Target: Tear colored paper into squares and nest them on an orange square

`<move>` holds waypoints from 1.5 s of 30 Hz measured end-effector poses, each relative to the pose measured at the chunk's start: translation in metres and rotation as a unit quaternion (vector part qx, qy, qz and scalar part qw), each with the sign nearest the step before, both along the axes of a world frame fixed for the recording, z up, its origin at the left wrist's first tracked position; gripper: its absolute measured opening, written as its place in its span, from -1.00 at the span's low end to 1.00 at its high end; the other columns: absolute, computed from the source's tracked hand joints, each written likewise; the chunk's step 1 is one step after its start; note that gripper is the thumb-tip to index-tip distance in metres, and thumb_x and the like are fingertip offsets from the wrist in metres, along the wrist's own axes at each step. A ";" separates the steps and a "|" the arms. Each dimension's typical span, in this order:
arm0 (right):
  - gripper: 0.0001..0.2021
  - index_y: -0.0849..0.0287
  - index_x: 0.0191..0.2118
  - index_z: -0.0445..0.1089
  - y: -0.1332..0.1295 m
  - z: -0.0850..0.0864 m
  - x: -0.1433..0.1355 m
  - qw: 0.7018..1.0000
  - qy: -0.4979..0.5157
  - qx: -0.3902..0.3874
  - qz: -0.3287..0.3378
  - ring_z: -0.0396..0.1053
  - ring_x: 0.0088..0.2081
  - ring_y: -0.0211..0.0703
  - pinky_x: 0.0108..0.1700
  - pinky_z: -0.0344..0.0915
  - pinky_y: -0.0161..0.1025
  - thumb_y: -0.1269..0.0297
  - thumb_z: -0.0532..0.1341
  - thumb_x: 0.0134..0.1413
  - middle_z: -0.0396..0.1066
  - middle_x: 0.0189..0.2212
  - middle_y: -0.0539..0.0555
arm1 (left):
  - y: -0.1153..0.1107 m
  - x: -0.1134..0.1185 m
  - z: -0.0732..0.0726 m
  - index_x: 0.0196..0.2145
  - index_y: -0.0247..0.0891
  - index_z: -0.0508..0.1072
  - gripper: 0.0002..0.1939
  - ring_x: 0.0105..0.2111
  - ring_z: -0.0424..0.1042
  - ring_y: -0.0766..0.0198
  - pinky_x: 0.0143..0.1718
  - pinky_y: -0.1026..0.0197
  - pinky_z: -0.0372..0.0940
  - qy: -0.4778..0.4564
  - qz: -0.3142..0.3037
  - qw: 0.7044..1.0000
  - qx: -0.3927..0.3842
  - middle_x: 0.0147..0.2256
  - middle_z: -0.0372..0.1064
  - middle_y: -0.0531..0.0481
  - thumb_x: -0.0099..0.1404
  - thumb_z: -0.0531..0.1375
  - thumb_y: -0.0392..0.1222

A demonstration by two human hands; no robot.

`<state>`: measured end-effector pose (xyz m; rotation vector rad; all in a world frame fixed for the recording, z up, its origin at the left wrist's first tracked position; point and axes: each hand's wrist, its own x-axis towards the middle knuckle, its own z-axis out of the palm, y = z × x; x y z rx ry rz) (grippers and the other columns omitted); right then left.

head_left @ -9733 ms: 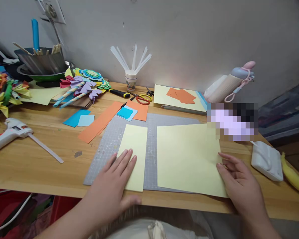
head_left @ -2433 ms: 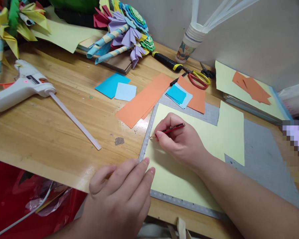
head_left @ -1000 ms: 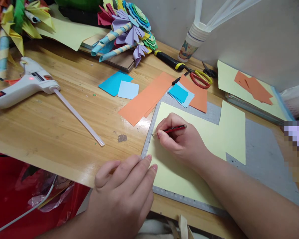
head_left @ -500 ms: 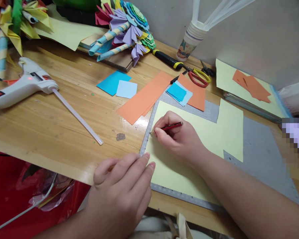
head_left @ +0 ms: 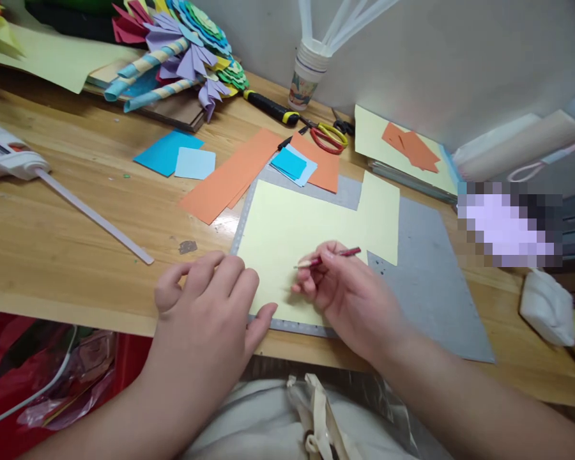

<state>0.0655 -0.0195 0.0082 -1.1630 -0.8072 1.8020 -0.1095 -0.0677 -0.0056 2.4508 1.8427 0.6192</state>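
My right hand (head_left: 349, 294) grips a dark red pencil (head_left: 335, 255) above a pale yellow sheet of paper (head_left: 282, 236). The pencil lies nearly level, its tip pointing left and seemingly off the paper. The notched sheet rests on a grey cutting mat (head_left: 426, 287). At the lower left edge of sheet and mat is my left hand (head_left: 211, 313), palm down, fingers bent and thumb apart, with nothing visible in it. Its fingertips are mostly hidden, so I cannot tell how firmly they touch the paper.
Orange strips (head_left: 234, 172) and blue paper squares (head_left: 287, 163) lie beyond the sheet. Scissors (head_left: 329, 137), a black-yellow handled tool (head_left: 271, 107) and a paper cup (head_left: 306, 73) of glue sticks stand farther back. A glue gun (head_left: 9, 153) is left; paper flowers (head_left: 182, 57) lie behind.
My right hand has drawn the pencil away from the sheet's left edge, toward me and right. My left hand's fingers have bent and its thumb now shows. The view has swung right.
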 end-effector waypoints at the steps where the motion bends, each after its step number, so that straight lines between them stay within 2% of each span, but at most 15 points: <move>1: -0.79 0.11 -0.42 0.24 -0.010 -0.001 0.007 1.000 -0.010 -0.001 -0.006 0.32 -0.42 -0.31 -0.24 0.37 -0.26 0.15 0.25 0.10 0.35 -0.45 -0.05 | 0.001 0.000 0.000 -0.38 -0.23 0.39 -0.86 -0.11 0.33 -0.06 -0.12 -0.09 0.15 -0.007 -0.019 1.000 -0.009 -0.25 0.42 -0.09 0.29 0.14 -0.14; 3: -0.80 0.11 -0.40 0.25 -0.027 -0.004 0.020 0.998 -0.053 0.020 -0.011 0.34 -0.40 -0.27 -0.22 0.38 -0.20 0.14 0.23 0.12 0.36 -0.43 -0.04 | 0.004 -0.001 -0.002 -0.27 -0.17 0.44 -0.90 -0.10 0.32 0.04 -0.11 -0.03 0.10 -0.034 -0.085 0.995 -0.024 -0.19 0.42 -0.02 0.32 0.11 -0.23; 6: -0.88 0.09 -0.33 0.29 -0.043 -0.011 0.032 0.981 -0.159 0.103 0.028 0.30 -0.45 -0.27 -0.34 0.33 -0.24 0.20 0.16 0.20 0.36 -0.40 -0.02 | 0.008 -0.003 -0.005 -0.21 -0.07 0.46 -0.80 -0.14 0.33 0.18 -0.14 0.05 0.05 -0.072 -0.174 0.981 -0.032 -0.18 0.42 0.07 0.36 0.07 -0.30; 10: -0.91 0.10 -0.34 0.25 -0.052 -0.020 0.032 0.915 -0.301 0.255 0.089 0.23 -0.47 -0.26 -0.43 0.18 -0.27 0.33 0.10 0.22 0.31 -0.45 -0.02 | 0.012 -0.006 -0.009 -0.13 0.01 0.47 -0.76 -0.12 0.28 0.18 -0.15 0.10 0.07 -0.085 -0.216 0.971 -0.053 -0.14 0.37 0.06 0.36 0.09 -0.30; 12: -0.90 0.10 -0.37 0.21 -0.053 -0.023 0.029 0.887 -0.328 0.310 0.100 0.22 -0.47 -0.26 -0.43 0.15 -0.27 0.38 0.10 0.19 0.27 -0.49 -0.04 | 0.013 -0.007 -0.010 -0.09 0.05 0.47 -0.75 -0.11 0.27 0.16 -0.14 0.10 0.08 -0.080 -0.235 0.967 -0.062 -0.12 0.36 0.05 0.35 0.13 -0.27; 14: -0.89 0.09 -0.37 0.18 -0.053 -0.025 0.028 0.873 -0.336 0.338 0.109 0.21 -0.47 -0.27 -0.42 0.14 -0.27 0.41 0.08 0.19 0.26 -0.49 -0.06 | 0.012 -0.007 -0.010 -0.08 0.06 0.47 -0.74 -0.10 0.26 0.15 -0.13 0.09 0.09 -0.075 -0.243 0.965 -0.065 -0.12 0.36 0.04 0.34 0.15 -0.24; 28: -0.86 0.08 -0.36 0.12 -0.054 -0.028 0.027 0.841 -0.381 0.359 0.135 0.23 -0.45 -0.28 -0.40 0.12 -0.28 0.43 0.06 0.21 0.27 -0.47 -0.08 | 0.014 -0.008 -0.011 -0.08 0.05 0.47 -0.77 -0.08 0.25 0.14 -0.14 0.05 0.09 -0.087 -0.240 0.964 -0.078 -0.11 0.35 0.05 0.38 0.10 -0.21; 37: -0.87 0.09 -0.37 0.13 -0.052 -0.025 0.027 0.836 -0.390 0.353 0.157 0.20 -0.47 -0.28 -0.42 0.11 -0.28 0.43 0.05 0.20 0.26 -0.48 -0.08 | 0.012 -0.008 -0.011 -0.08 0.06 0.47 -0.75 -0.09 0.26 0.13 -0.14 0.04 0.10 -0.087 -0.240 0.964 -0.077 -0.11 0.36 0.05 0.39 0.08 -0.22; 42: -0.87 0.08 -0.36 0.15 -0.052 -0.026 0.027 0.852 -0.366 0.353 0.127 0.22 -0.46 -0.29 -0.41 0.16 -0.30 0.41 0.05 0.22 0.26 -0.48 -0.08 | 0.012 -0.008 -0.011 -0.09 0.05 0.47 -0.76 -0.10 0.26 0.13 -0.15 0.03 0.10 -0.094 -0.241 0.963 -0.080 -0.11 0.36 0.05 0.39 0.08 -0.22; 45: -0.86 0.08 -0.37 0.13 -0.053 -0.026 0.027 0.847 -0.376 0.353 0.130 0.22 -0.46 -0.29 -0.41 0.14 -0.29 0.42 0.05 0.21 0.27 -0.48 -0.08 | 0.013 -0.007 -0.011 -0.09 0.05 0.47 -0.75 -0.09 0.26 0.13 -0.14 0.03 0.10 -0.092 -0.239 0.963 -0.082 -0.11 0.36 0.05 0.39 0.08 -0.23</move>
